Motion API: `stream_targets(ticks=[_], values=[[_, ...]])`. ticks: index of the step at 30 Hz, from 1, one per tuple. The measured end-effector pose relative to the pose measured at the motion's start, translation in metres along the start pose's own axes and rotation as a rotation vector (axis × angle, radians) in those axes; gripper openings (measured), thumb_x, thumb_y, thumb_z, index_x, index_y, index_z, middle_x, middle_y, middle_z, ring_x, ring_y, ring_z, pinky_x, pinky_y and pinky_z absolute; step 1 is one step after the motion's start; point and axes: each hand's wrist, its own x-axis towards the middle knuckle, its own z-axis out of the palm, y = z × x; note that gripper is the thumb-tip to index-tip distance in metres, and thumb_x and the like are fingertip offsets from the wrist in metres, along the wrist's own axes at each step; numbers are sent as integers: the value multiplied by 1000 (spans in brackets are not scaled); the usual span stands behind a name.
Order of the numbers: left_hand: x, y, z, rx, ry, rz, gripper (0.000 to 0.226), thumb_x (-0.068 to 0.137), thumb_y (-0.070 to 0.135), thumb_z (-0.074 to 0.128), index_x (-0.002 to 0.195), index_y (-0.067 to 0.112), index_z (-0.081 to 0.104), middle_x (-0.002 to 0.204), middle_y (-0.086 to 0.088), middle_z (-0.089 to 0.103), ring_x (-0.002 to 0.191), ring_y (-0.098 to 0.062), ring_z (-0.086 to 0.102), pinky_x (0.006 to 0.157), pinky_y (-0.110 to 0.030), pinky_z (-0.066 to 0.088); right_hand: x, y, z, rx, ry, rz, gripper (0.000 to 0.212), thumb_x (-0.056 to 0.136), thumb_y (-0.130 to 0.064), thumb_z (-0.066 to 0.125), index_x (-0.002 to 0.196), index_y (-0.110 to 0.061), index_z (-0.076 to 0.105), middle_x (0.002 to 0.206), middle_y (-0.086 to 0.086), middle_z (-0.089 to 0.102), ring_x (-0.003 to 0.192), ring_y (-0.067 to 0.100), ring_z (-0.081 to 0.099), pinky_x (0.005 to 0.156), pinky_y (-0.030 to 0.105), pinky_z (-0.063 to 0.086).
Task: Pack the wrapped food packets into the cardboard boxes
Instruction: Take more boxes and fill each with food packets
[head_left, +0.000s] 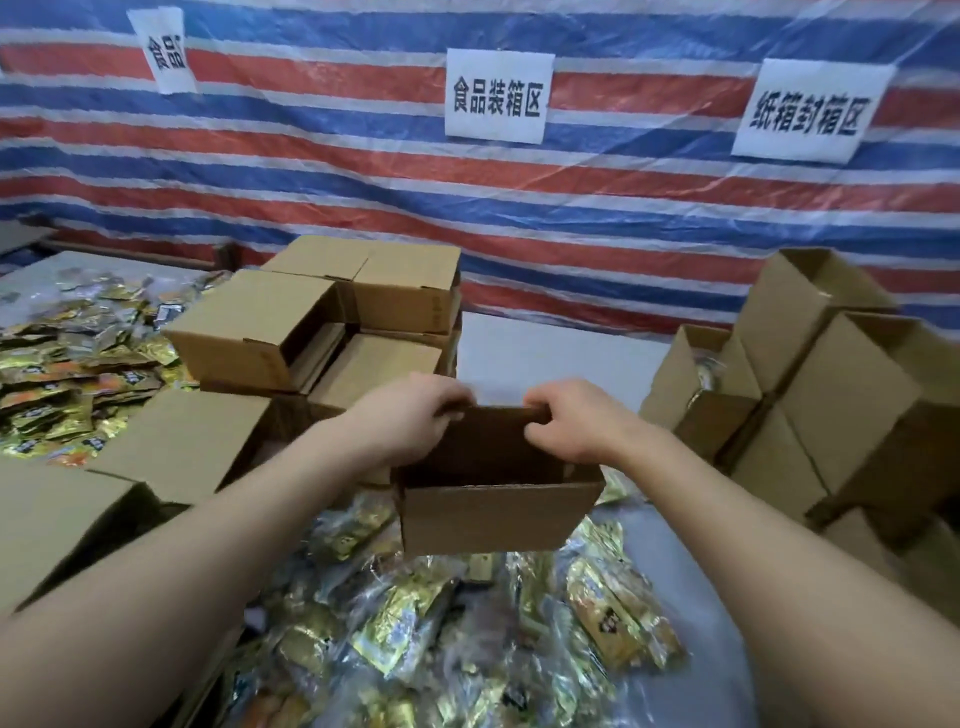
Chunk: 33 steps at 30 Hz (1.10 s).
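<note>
**A:** From the head view, both of your hands are on the far rim of the open cardboard box (501, 512). Your left hand (410, 415) curls its fingers over the far flap at its left end, and your right hand (571, 421) grips the same flap at its right end. Neither hand is free, and neither carries a packet.

**B:** Why hold it that way?

**A:** My guess is that you are pulling the far flap back so the mouth stays wide and square before filling. With the box gripped at both ends of the flap, its opening faces you, right over the wrapped food packets (467, 639) heaped on the surface (550, 338) in front of you.

**B:** And what's inside it?

**A:** As far as the dark interior shows, nothing; I can see brown walls and no foil. The packets you need lie just below and around the box, gold and orange wrappers in clear film, and a second spread of packets (78, 364) covers the surface well to your left.

**B:** The other boxes?

**A:** A stack of boxes (322, 317) sits just beyond your left hand, flaps mostly folded down or lying open, contents hidden. On your right a group of upright boxes (810, 374) stands with mouths open; one near the front shows something pale inside, too unclear to name.

**B:** So packing this one?

**A:** Not yet begun, by my reading.
</note>
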Motion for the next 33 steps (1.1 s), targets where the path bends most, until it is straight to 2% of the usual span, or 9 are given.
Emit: stream_targets(ticks=[4,7,12,14,18,21,26,30,33], values=[[-1,21,75,8,-136,112,20,101,27,50,113,21,65,113,-1,68,106,-24,61,87,-37,49,-60,47,53,-12,-102,126,14,83,-30,55,73,-21,53,73,-1,58,72,23,56,57,33,42],[-19,35,136,-18,-263,153,21,102,28,47,113,20,63,115,-3,67,106,-25,60,88,-39,48,-103,71,101,23,-188,217,15,81,-33,53,70,-23,51,72,-3,58,72,21,57,54,31,37],[-54,41,208,-26,-390,181,24,104,32,42,114,21,61,112,-3,67,103,-24,61,87,-39,49,-156,88,171,101,-276,302,13,80,-34,48,71,-25,48,77,-5,57,76,18,56,67,36,50],[-65,40,224,-20,-395,184,27,105,35,40,116,22,61,115,-1,67,104,-23,60,85,-35,47,-167,87,191,135,-273,316,13,83,-31,48,72,-25,49,76,-5,57,73,15,57,63,35,50],[-74,40,238,-4,-333,214,30,105,37,37,117,24,61,116,4,67,103,-19,61,86,-34,47,-175,88,207,152,-212,313,13,87,-33,50,75,-28,52,80,-5,56,71,9,56,60,27,47],[-74,42,238,1,-353,228,31,105,39,35,116,25,60,115,5,67,104,-18,61,88,-36,49,-175,94,204,173,-246,291,21,88,-44,49,75,-29,52,79,-7,57,73,10,57,58,27,44],[-69,45,230,0,-393,235,34,102,46,38,115,25,62,113,6,66,103,-17,61,86,-34,50,-173,102,199,262,-256,299,59,77,-82,41,87,-27,62,85,-8,62,79,8,59,70,32,51],[-64,45,222,-6,-495,233,44,98,56,44,125,25,60,119,4,66,106,-18,60,89,-36,50,-174,110,198,367,-261,292,71,75,-90,31,96,-30,63,93,-12,63,86,5,58,82,34,52],[-55,46,220,-120,-634,178,51,95,65,44,128,29,59,123,9,64,106,-12,61,92,-34,51,-175,115,197,507,-264,326,74,74,-94,23,79,-29,57,78,-10,59,74,6,54,76,32,48]])
